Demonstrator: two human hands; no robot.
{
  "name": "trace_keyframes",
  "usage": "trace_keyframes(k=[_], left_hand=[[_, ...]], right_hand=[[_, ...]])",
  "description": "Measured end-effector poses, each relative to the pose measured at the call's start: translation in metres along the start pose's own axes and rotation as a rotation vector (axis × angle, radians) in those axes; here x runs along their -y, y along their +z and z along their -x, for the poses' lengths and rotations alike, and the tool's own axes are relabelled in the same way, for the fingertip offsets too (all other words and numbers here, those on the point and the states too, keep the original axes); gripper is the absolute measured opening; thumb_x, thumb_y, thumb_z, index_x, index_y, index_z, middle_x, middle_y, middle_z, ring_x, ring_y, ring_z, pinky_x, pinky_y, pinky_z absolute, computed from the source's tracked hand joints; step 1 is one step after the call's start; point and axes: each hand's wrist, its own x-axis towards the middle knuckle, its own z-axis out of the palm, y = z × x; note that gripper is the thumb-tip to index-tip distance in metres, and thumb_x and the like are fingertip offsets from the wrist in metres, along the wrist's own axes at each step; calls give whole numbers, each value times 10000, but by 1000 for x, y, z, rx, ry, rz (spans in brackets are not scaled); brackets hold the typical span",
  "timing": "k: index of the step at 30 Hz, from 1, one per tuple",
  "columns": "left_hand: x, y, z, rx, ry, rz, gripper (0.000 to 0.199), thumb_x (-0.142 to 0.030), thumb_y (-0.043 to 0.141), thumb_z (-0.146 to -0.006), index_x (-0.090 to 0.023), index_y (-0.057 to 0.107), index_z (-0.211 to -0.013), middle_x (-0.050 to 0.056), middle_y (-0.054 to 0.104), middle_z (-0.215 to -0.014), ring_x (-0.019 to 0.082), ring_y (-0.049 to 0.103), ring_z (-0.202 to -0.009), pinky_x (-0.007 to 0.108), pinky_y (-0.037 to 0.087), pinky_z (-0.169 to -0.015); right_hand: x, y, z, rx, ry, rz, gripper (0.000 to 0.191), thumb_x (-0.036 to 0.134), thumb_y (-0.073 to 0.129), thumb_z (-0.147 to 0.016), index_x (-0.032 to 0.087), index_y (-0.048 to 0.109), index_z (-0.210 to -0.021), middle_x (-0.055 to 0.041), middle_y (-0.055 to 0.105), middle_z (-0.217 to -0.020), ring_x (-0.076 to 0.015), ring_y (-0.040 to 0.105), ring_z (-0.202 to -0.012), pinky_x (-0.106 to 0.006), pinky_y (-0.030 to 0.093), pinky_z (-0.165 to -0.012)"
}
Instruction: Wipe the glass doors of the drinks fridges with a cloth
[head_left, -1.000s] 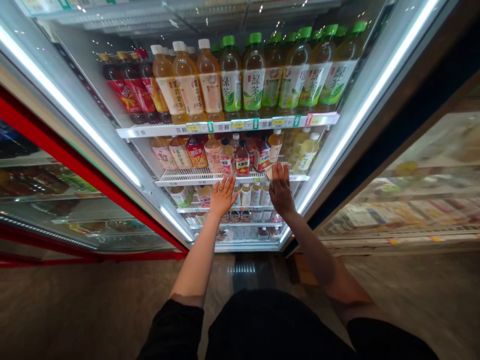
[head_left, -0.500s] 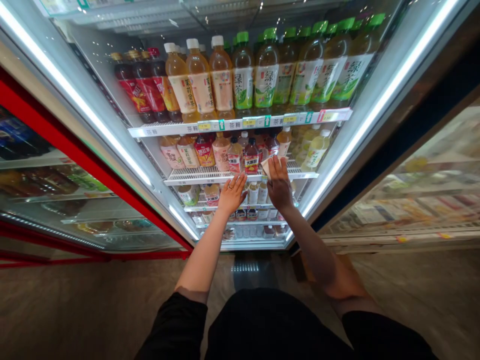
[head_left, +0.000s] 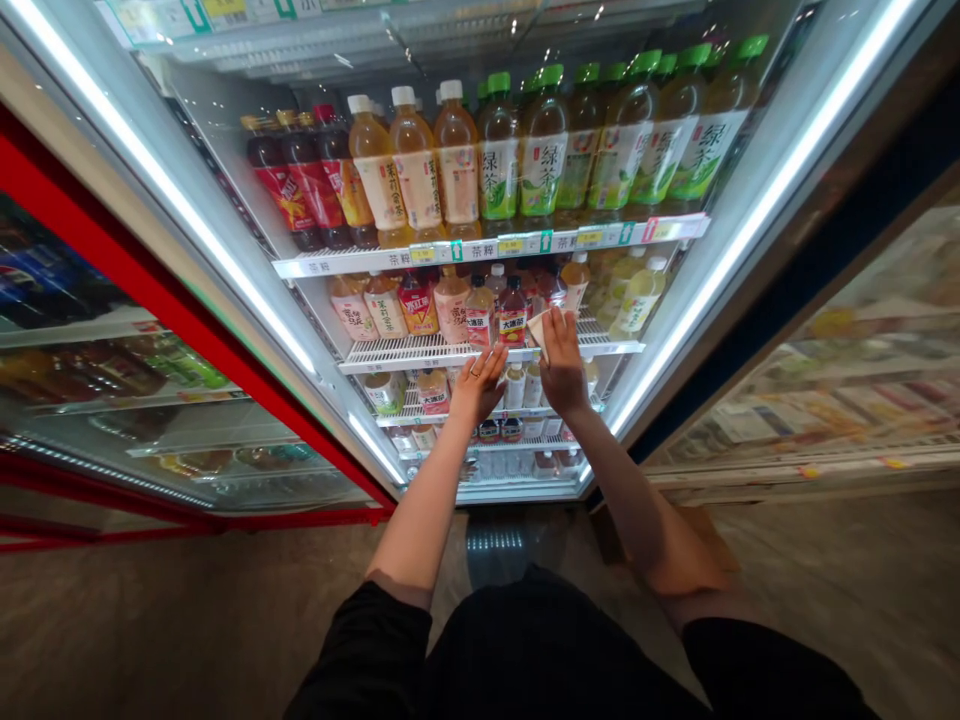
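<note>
My left hand (head_left: 478,385) is open and palm-down, its fingertips at the front edge of a white wire shelf (head_left: 405,354) inside a drinks cooler. My right hand (head_left: 562,364) pinches a pale paper slip (head_left: 538,333) at the same shelf edge, and the fingers hide part of it. Just behind the slip stands a small bottle with a red label (head_left: 512,315). Rows of green-capped green tea bottles (head_left: 616,140) and orange-toned jasmine tea bottles (head_left: 414,160) fill the shelf above.
Dark bottles with red labels (head_left: 289,185) stand at the upper shelf's left end. Lower wire shelves hold small bottles. A red-framed cooler (head_left: 112,330) lies to the left, a chilled display case (head_left: 810,380) to the right, and a flattened cardboard piece (head_left: 667,535) on the floor.
The shelves drift rightward in the picture as the view shifts. Both hands stay at the same shelf edge, and the right hand keeps the pale slip.
</note>
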Motion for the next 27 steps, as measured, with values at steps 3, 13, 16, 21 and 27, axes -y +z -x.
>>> trace_keyframes(k=[3, 13, 16, 21, 27], left_hand=[[2, 1, 1, -8, 17, 1, 662, -364, 477, -1117, -249, 310, -1747, 64, 411, -1769, 235, 347, -1666, 415, 303, -1373], [5, 3, 2, 44, 34, -48, 617, -359, 451, -1131, -257, 352, -1732, 52, 447, -1759, 215, 372, -1658, 389, 335, -1355], [8, 3, 2, 51, 43, -51, 618, -358, 472, -1126, -276, 362, -1728, 37, 461, -1752, 207, 382, -1652, 374, 351, -1347], [9, 5, 2, 47, 37, -48, 601, -389, 477, -1126, -264, 406, -1710, 57, 483, -1735, 218, 414, -1636, 373, 378, -1333], [7, 0, 4, 47, 34, -48, 603, -377, 461, -1133, -238, 395, -1715, 64, 455, -1751, 219, 392, -1646, 373, 353, -1345]], right_hand=[[-7, -3, 0, -53, 46, 31, 894, 15, 378, -967, 251, 100, -1783, -55, 260, -1839, -322, 110, -1718, -637, 255, -1397], [6, 12, 3, 6, -20, -53, 854, 33, 405, -983, 239, 169, -1778, -62, 257, -1839, -289, 73, -1726, -629, 270, -1389], [5, 11, 4, -67, 17, -61, 808, 75, 383, -1029, 264, 152, -1780, -62, 228, -1847, -287, 58, -1728, -647, 267, -1381], [7, 12, 13, -38, 43, -51, 823, 50, 379, -1003, 269, 192, -1774, -75, 321, -1821, -276, 101, -1726, -628, 317, -1372], [7, 14, 9, -2, 0, -53, 815, 31, 385, -989, 258, 251, -1760, -70, 368, -1801, -273, 141, -1724, -610, 337, -1369]])
